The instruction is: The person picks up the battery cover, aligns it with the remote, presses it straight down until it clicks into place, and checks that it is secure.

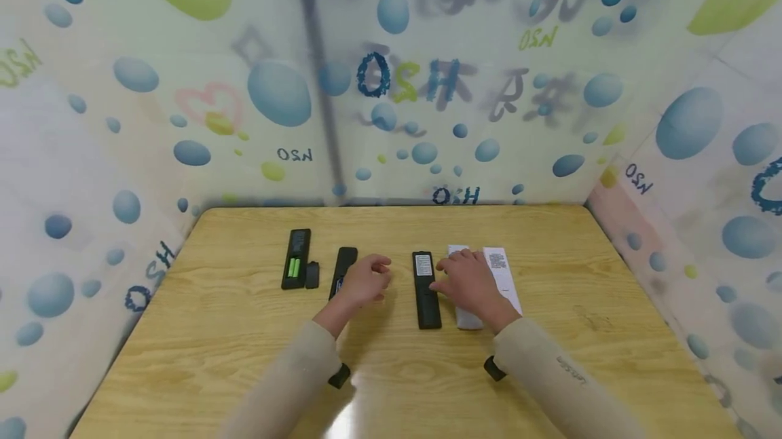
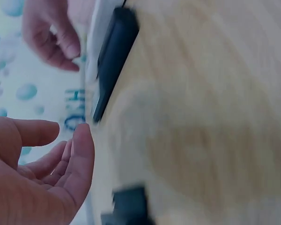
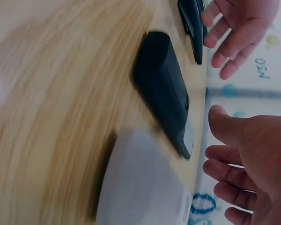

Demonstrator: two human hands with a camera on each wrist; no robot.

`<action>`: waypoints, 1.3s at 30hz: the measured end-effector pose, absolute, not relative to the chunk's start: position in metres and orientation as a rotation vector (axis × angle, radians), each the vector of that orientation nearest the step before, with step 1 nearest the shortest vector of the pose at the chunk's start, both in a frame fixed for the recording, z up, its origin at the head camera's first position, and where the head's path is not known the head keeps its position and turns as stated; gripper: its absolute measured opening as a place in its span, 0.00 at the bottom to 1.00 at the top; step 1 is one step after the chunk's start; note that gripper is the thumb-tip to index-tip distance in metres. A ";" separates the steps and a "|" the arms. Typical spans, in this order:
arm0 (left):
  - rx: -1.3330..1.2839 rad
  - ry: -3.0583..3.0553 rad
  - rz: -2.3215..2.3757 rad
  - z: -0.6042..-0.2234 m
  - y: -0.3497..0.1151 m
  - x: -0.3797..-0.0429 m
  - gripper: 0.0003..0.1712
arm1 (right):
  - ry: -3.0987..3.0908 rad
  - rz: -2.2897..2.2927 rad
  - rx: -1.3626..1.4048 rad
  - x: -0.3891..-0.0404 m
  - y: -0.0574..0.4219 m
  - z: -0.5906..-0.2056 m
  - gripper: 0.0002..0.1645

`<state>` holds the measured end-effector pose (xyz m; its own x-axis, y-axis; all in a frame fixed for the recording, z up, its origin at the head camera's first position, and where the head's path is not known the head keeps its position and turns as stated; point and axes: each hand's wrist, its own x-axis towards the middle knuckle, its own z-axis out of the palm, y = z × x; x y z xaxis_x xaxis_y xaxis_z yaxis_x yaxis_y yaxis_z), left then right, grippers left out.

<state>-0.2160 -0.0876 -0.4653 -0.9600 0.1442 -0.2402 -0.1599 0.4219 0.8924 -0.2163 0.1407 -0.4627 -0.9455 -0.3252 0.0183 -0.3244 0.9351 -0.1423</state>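
In the head view my left hand (image 1: 364,281) hovers over the lower part of a black remote control (image 1: 345,262), fingers loosely bent and nothing between them. My right hand (image 1: 469,281) is above a pale remote (image 1: 469,320), covering its middle; its thumb side overlaps the edge of a black remote with a white label (image 1: 426,296), lying back side up. The right wrist view shows the right hand (image 3: 253,164) apart from both remotes, relaxed and holding nothing. The left hand (image 2: 47,173) has thumb and fingers spread apart in the left wrist view.
Further left lies a black remote (image 1: 298,242) with its compartment uncovered and two green batteries (image 1: 294,267) inside. Its small black cover (image 1: 312,275) lies beside it. A white remote with printed text (image 1: 502,273) is at the right. Patterned sheets (image 1: 391,174) surround the wooden table (image 1: 244,357).
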 end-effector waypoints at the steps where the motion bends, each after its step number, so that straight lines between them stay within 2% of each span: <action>1: -0.019 2.408 1.555 -0.463 -0.094 -0.217 0.20 | 3.079 -0.215 -0.525 -0.217 0.137 -0.464 0.25; 10: -0.107 2.511 1.494 -0.449 -0.153 -0.226 0.22 | 3.048 -0.224 -0.694 -0.213 0.098 -0.466 0.25; 16: -0.165 2.559 1.434 -0.448 -0.172 -0.228 0.23 | 3.010 -0.210 -0.746 -0.215 0.070 -0.470 0.25; 21: -0.187 2.598 1.334 -0.449 -0.176 -0.231 0.23 | 2.990 -0.168 -0.766 -0.216 0.046 -0.473 0.26; 28: -0.136 2.772 0.934 -0.456 -0.171 -0.238 0.26 | 2.997 -0.090 -0.700 -0.221 0.019 -0.483 0.32; 39: -0.176 2.778 0.670 -0.461 -0.157 -0.249 0.29 | 2.974 -0.099 -0.677 -0.222 0.003 -0.489 0.35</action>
<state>-0.2487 -0.1569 -0.4615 -0.9541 -0.0526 -0.2947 -0.1812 0.8852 0.4285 -0.2218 0.0029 -0.4893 -0.8977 -0.4346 -0.0730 -0.4288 0.8996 -0.0827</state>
